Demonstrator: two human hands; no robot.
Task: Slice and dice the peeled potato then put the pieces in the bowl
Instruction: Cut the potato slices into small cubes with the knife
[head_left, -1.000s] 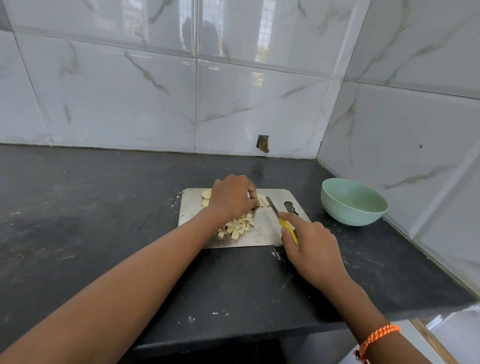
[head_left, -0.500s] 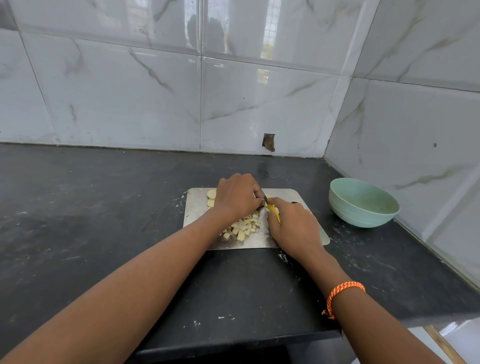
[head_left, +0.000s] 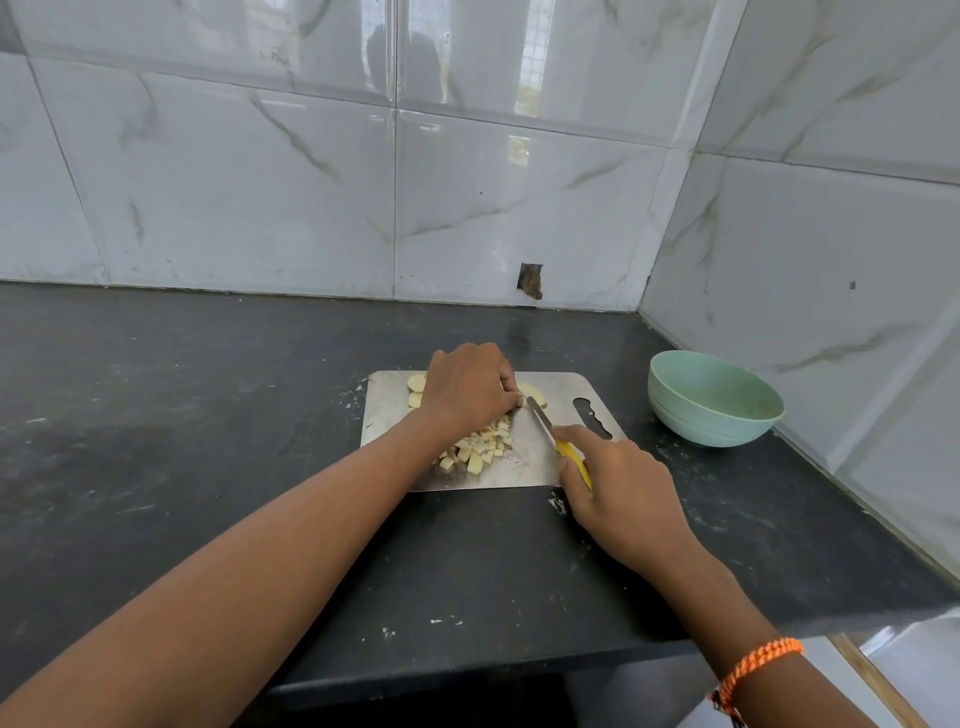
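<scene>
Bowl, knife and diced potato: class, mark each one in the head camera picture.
bowl (head_left: 670, 410): head view, outer wall on its left side.
knife (head_left: 540, 419): head view, middle of the blade.
diced potato (head_left: 475, 452): head view, centre of the pile.

A dark stone countertop, marked with pale scuffs and specks, is spread across the lower half of the frame. Glossy white marble-patterned wall tiles are seen above it, meeting in a corner at upper right. A small dark rectangular hole is cut into the tile just above the counter, near the frame's centre.
</scene>
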